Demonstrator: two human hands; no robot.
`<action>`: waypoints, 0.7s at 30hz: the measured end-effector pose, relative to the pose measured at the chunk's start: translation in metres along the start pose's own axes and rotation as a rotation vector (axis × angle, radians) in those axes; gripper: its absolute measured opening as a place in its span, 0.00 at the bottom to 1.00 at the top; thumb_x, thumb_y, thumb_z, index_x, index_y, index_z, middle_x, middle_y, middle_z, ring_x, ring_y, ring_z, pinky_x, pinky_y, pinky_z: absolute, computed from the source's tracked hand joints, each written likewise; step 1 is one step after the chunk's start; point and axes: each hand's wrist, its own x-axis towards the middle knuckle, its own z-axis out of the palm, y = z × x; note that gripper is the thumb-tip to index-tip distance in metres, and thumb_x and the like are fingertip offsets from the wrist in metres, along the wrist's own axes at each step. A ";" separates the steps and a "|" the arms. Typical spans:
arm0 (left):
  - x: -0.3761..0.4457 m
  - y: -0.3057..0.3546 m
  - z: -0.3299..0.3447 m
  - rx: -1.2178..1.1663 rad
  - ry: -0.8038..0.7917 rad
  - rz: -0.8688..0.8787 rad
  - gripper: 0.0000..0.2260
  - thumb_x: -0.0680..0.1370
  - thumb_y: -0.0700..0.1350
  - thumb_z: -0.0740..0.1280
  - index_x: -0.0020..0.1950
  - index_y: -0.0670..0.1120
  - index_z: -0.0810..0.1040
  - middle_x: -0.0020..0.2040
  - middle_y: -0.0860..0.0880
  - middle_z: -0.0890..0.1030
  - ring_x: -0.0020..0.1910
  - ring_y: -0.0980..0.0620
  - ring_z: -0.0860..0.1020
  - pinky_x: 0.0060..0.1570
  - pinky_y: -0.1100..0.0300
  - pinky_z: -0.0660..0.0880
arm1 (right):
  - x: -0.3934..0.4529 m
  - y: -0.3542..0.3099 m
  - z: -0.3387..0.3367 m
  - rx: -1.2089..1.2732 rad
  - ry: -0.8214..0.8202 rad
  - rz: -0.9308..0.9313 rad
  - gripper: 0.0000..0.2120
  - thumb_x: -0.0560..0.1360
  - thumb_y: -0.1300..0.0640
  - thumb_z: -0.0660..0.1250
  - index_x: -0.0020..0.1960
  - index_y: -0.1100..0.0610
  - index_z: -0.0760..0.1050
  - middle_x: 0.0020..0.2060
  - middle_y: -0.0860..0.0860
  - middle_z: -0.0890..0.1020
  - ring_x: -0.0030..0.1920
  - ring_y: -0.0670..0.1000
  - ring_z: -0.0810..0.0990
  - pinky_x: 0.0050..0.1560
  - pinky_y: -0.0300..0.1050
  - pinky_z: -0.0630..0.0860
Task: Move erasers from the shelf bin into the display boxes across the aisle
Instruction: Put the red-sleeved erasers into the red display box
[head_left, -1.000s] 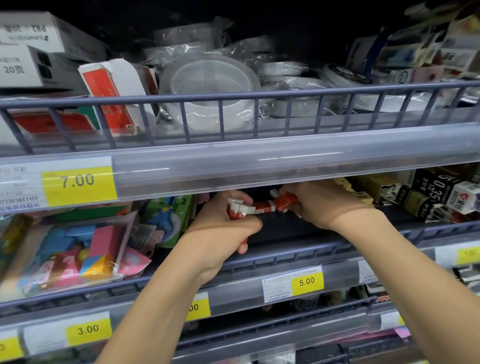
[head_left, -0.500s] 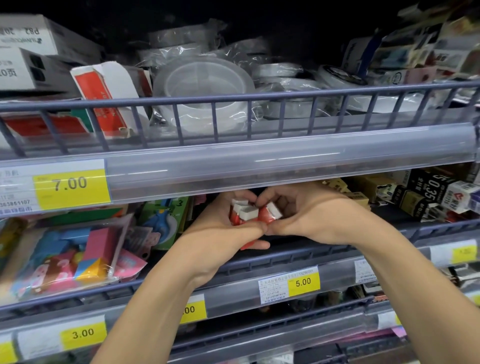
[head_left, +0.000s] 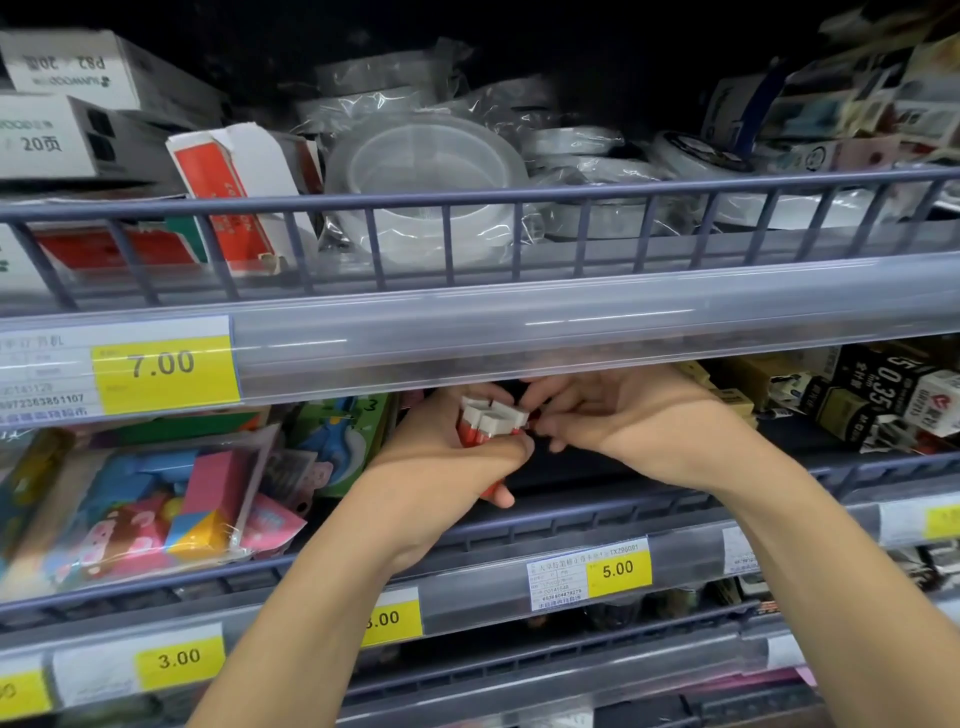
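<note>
Both hands reach into the middle shelf, just under the upper shelf's clear price rail. My left hand (head_left: 447, 467) grips a small bunch of red-and-white erasers (head_left: 488, 423), white ends up, with a red end showing below my fingers. My right hand (head_left: 613, 421) meets it from the right, its curled fingertips touching the erasers' right side. The dark shelf bin (head_left: 566, 467) lies under and behind my hands; its inside is in shadow. The display boxes are not in view.
A wire-fronted upper shelf (head_left: 467, 197) with wrapped tape rolls (head_left: 421, 176) overhangs my hands. Colourful eraser packs (head_left: 156, 499) fill the bin to the left, small black and white boxes (head_left: 893, 395) the right. Price rails (head_left: 587, 571) with yellow tags run below.
My right hand moved left with a red-and-white eraser and brought it to the bunch in my left hand. The erasers now stand bunched together in the left hand.
</note>
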 end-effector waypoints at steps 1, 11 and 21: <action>0.000 0.001 -0.001 0.058 0.002 0.003 0.12 0.71 0.45 0.75 0.52 0.56 0.80 0.39 0.59 0.85 0.30 0.53 0.82 0.39 0.56 0.82 | 0.004 0.004 -0.001 -0.088 0.048 -0.017 0.10 0.76 0.63 0.71 0.52 0.49 0.81 0.43 0.43 0.85 0.45 0.44 0.83 0.57 0.38 0.78; -0.006 0.000 -0.017 0.156 0.069 -0.037 0.12 0.67 0.48 0.72 0.49 0.57 0.79 0.37 0.54 0.84 0.25 0.53 0.79 0.39 0.53 0.81 | 0.043 0.022 0.015 -0.906 -0.124 -0.065 0.21 0.82 0.53 0.61 0.75 0.48 0.68 0.67 0.53 0.76 0.67 0.57 0.71 0.62 0.43 0.69; -0.008 0.001 -0.019 0.146 0.073 -0.051 0.14 0.65 0.51 0.70 0.51 0.57 0.78 0.40 0.49 0.84 0.25 0.51 0.80 0.44 0.38 0.83 | 0.051 0.026 0.014 -0.708 -0.116 -0.005 0.11 0.72 0.52 0.75 0.52 0.44 0.76 0.46 0.42 0.78 0.50 0.47 0.75 0.45 0.40 0.68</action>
